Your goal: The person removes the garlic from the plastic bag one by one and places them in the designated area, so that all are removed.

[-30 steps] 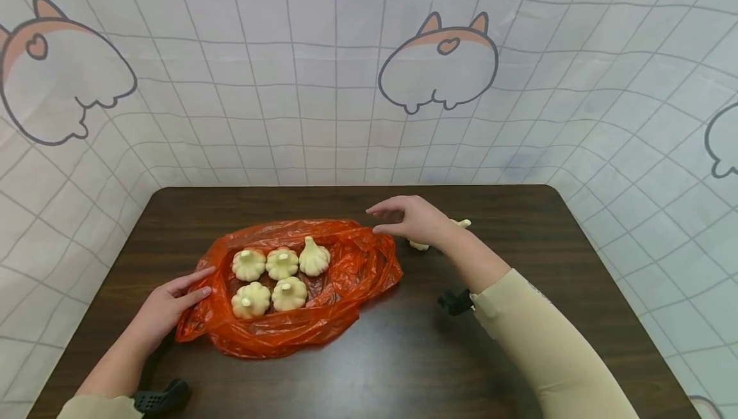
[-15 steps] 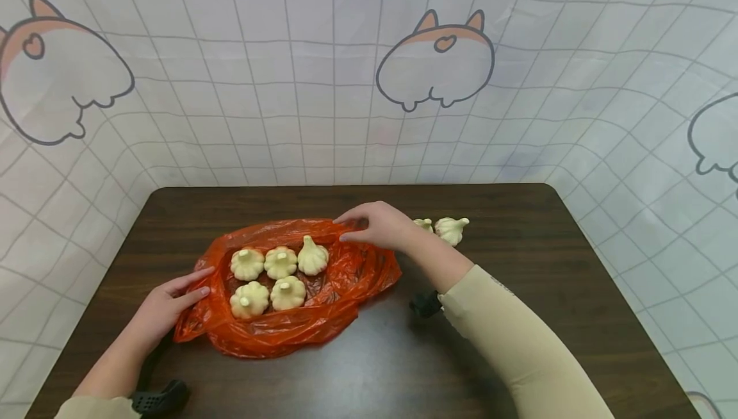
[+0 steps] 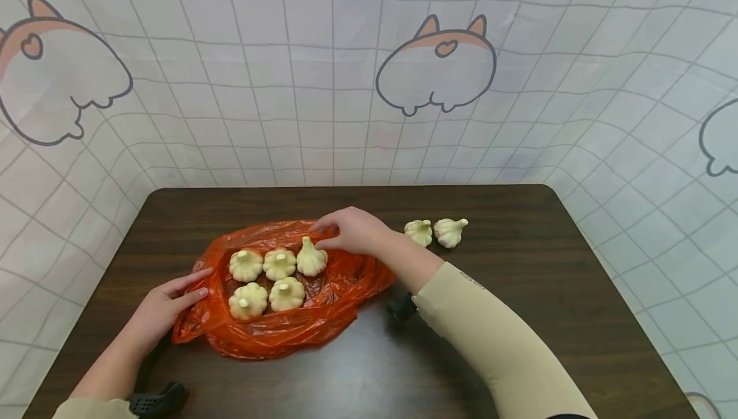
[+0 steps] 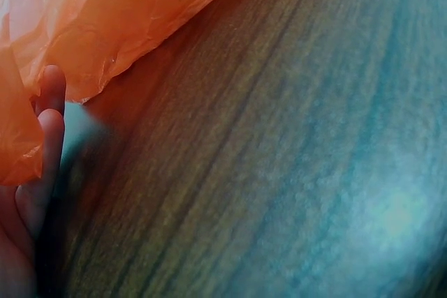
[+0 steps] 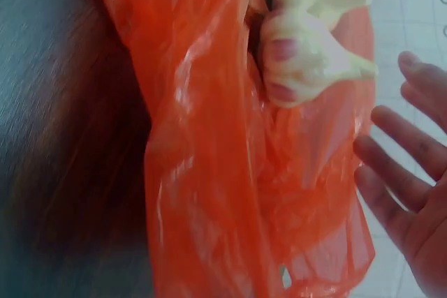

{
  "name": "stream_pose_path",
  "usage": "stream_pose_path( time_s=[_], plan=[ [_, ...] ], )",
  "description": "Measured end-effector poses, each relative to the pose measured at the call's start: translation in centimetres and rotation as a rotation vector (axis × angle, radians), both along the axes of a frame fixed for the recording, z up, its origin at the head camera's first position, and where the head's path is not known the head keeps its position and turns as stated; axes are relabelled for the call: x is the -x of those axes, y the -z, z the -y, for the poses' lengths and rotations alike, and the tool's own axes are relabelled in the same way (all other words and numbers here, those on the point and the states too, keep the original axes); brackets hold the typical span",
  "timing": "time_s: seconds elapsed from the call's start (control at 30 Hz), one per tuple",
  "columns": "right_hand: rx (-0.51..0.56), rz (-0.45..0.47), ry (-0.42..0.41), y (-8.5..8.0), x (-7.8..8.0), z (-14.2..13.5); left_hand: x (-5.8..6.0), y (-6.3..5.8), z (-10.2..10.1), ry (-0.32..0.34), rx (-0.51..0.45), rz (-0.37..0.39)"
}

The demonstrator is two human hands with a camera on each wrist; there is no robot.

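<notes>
Several pale garlic bulbs (image 3: 248, 300) sit inside a crumpled red plastic bag (image 3: 282, 339), which lies spread wide on the table. My left hand (image 3: 164, 310) rests against the bag's left side, thumb and fingers extended along it. In the left wrist view, the left fingers (image 4: 50, 127) touch the orange-red film and are partly hidden by it. Over the bag's far side, my right hand (image 3: 354, 230) hovers with nothing in it, thumb close to the garlic bulb (image 3: 312, 260) at the right of the back row. In the right wrist view its fingers (image 5: 394, 176) are spread apart beside that bulb.
Two more garlic bulbs, one nearer (image 3: 419, 232) and one farther right (image 3: 450, 232), lie on the dark wooden table (image 3: 519, 265) behind my right forearm. A white tile-patterned curtain (image 3: 288, 86) with cartoon animal prints stands behind the table and along its sides.
My right hand has moved left, away from the two loose garlic bulbs and over the bag to the bulb at the back row's right end. The left hand has stayed at the bag's side.
</notes>
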State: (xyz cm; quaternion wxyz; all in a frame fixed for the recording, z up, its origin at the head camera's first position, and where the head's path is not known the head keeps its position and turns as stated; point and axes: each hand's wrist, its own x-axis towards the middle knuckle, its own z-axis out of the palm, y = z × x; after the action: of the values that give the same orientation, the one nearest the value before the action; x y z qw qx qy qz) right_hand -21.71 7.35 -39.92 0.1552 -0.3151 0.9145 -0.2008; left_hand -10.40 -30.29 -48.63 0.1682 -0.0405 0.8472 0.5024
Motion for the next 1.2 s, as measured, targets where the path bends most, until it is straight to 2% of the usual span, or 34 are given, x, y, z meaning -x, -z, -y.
stream_pose_path(
  time_s=[0.4, 0.67, 0.97, 1.2],
  plan=[
    [-0.104, 0.007, 0.042, 1.1, 0.1, 1.9, -0.2, 0.4, -0.1, 0.0, -0.009, -0.005],
    [-0.136, -0.006, 0.086, 1.6, -0.2, 2.8, 0.0, 0.1, -0.2, 0.003, 0.036, 0.001],
    [-0.105, 0.021, 0.092, 1.3, -0.8, 2.4, 0.0, 0.0, -0.1, 0.007, 0.022, -0.001],
    [-0.062, 0.017, 0.085, 0.3, -1.0, 1.8, 0.0, 0.1, 0.0, 0.006, 0.02, 0.006]
  ],
)
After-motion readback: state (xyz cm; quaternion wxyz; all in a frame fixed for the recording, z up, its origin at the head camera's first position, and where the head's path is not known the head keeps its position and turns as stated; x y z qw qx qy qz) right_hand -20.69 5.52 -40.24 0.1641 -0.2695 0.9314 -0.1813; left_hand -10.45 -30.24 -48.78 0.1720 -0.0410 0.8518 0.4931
